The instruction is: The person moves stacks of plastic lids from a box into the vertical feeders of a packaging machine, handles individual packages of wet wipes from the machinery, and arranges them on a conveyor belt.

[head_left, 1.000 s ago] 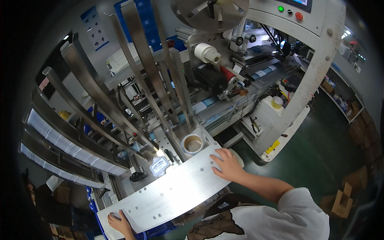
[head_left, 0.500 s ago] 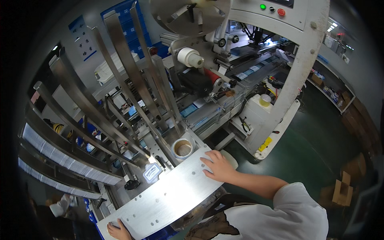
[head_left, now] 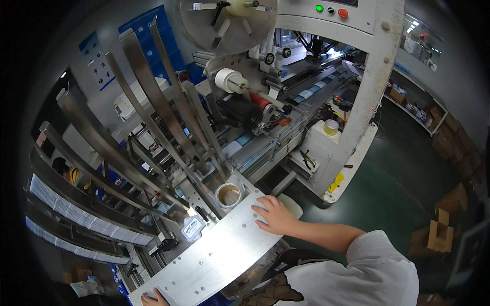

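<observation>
A long bare metal plate (head_left: pixel 204 257) runs along the near side of a packaging machine. On its right end rests my right hand (head_left: pixel 275 217), open with the fingers spread. My left hand (head_left: pixel 154 298) lies at the plate's left end, partly cut off by the lower edge, fingers stretched on the metal. Beyond the plate, a roll of tape (head_left: pixel 229 196) lies on its side close to my right hand. Left of it lies a small white and blue card packet (head_left: pixel 193 228). Neither hand holds anything.
Tall curved metal guides (head_left: pixel 102 122) rise at the left, with stacks of white packets (head_left: pixel 87 214) between them. A large reel (head_left: pixel 227 25) and a white roll (head_left: pixel 229 80) sit on the machine. Pliers (head_left: pixel 308 159) lie on its base. An open carton (head_left: pixel 440 232) stands at the right.
The view has shifted slightly, so the machine appears a little further left. Both hands stay on the metal plate. Pouches on the conveyor have changed position.
</observation>
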